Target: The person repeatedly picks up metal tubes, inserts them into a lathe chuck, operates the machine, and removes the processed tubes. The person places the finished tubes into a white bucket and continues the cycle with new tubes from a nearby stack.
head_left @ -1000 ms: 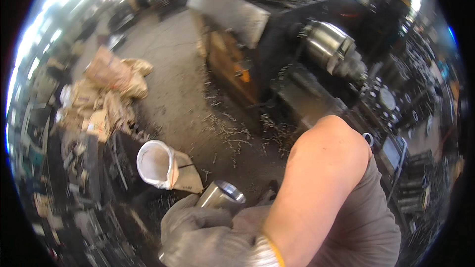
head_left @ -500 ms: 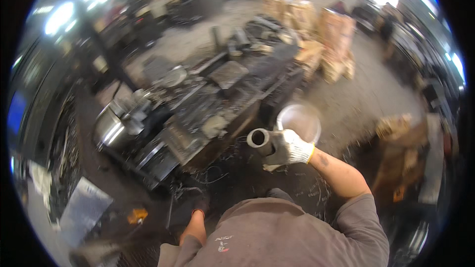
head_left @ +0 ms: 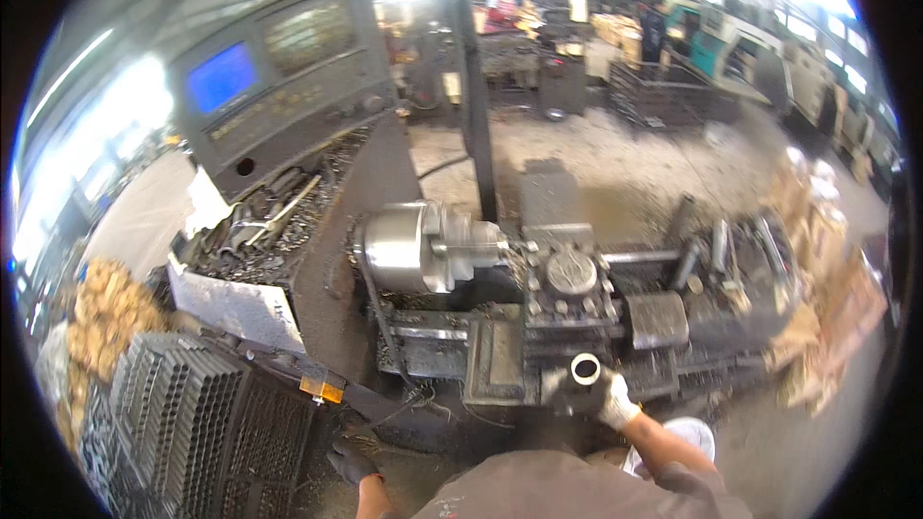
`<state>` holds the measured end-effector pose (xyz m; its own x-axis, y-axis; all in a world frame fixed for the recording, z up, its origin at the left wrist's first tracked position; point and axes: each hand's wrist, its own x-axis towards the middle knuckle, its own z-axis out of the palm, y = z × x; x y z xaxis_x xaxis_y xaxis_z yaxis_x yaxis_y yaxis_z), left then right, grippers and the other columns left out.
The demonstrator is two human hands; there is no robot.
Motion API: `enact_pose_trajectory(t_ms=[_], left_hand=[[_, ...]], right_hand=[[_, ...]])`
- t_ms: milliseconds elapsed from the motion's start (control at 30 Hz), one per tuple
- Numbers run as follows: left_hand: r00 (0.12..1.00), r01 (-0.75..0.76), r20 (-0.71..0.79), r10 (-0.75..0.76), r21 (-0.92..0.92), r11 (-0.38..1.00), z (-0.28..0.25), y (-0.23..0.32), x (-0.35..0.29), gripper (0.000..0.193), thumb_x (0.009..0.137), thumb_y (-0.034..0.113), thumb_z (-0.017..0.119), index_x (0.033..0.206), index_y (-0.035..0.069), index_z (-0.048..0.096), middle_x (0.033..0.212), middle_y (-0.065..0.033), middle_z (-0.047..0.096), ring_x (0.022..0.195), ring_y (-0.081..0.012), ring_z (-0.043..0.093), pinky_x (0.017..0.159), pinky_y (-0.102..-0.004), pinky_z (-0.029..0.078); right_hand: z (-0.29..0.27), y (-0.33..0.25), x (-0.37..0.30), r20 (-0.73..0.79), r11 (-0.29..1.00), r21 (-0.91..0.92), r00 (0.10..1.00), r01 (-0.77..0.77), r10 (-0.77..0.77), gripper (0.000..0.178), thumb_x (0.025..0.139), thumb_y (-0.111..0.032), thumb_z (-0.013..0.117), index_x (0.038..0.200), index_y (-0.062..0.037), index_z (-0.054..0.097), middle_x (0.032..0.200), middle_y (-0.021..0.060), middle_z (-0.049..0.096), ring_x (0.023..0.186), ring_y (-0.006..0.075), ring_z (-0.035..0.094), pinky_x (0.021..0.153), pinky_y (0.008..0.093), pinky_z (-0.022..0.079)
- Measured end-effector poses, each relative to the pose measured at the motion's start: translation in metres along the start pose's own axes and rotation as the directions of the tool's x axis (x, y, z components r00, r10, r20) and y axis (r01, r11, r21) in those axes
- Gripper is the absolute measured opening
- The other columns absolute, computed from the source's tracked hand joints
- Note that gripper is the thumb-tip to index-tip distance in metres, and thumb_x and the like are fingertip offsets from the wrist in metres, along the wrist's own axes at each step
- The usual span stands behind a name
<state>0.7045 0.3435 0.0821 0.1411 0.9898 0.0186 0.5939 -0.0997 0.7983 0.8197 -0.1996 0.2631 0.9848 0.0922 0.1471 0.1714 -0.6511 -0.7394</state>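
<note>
Many grey tubes (head_left: 183,413) lie stacked at left; near them hangs the gloved left hand (head_left: 355,462), fingers too blurred to tell whether spread or curled; next, a shiny cylinder (head_left: 399,245) sits on the machine (head_left: 495,356); in front, a short pipe (head_left: 585,371) is gripped by the gloved right hand (head_left: 612,399), a white bucket (head_left: 700,434) below the forearm (head_left: 663,447)

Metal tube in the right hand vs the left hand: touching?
Apart. The head view shows the left hand low on the left, a wide gap between it and the metal tube, which the right hand grips.
</note>
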Motion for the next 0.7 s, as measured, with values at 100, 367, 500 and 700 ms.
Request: enact_pose_trajectory(t_ms=[100,367,500,700], left_hand=[[0.949,-0.31,-0.07,0.307,-0.043,0.95,-0.003,0.058,0.012,0.058,0.11,0.046,0.048,0.14,-0.003,0.061,0.143,-0.0273,0.063,0.124,-0.045,0.066,0.101,-0.0531,0.053],[0.903,-0.379,0.165,0.397,-0.133,0.916,-0.01,0.108,0.044,0.044,0.107,0.04,0.059,0.121,-0.001,0.068,0.11,-0.0111,0.072,0.095,-0.0315,0.071,0.083,-0.0453,0.056],[0.85,0.214,0.493,0.183,-0.643,0.735,-0.002,0.092,0.045,0.035,0.105,0.037,0.062,0.111,0.004,0.072,0.093,-0.0064,0.07,0.082,-0.019,0.066,0.075,-0.0341,0.054],[0.882,0.005,0.396,0.256,-0.55,0.835,0.031,0.009,-0.035,0.027,0.105,0.027,0.062,0.115,0.002,0.068,0.096,-0.0087,0.069,0.08,-0.0173,0.063,0.072,-0.0348,0.054]], right_hand=[[-0.059,-0.001,0.016,0.402,0.945,-0.317,0.914,0.086,0.052,0.055,0.084,-0.044,0.086,0.129,-0.0165,0.071,0.117,0.0098,0.078,0.105,0.0253,0.076,0.092,0.0414,0.059],[-0.169,-0.095,0.142,0.092,0.926,0.238,0.942,0.294,-0.323,0.039,0.077,-0.001,0.083,0.117,-0.0019,0.079,0.121,0.0159,0.078,0.105,0.0227,0.077,0.093,0.0366,0.062],[-0.116,-0.131,0.271,0.456,0.934,-0.275,0.886,0.228,-0.082,0.074,0.082,-0.043,0.087,0.141,-0.0035,0.066,0.148,0.0179,0.066,0.124,0.031,0.07,0.104,0.0416,0.057],[-0.013,-0.096,0.366,0.612,0.874,-0.486,0.713,-0.002,0.342,0.069,0.089,-0.06,0.079,0.134,-0.0082,0.074,0.138,0.0151,0.072,0.123,0.0311,0.068,0.1,0.0476,0.056]])
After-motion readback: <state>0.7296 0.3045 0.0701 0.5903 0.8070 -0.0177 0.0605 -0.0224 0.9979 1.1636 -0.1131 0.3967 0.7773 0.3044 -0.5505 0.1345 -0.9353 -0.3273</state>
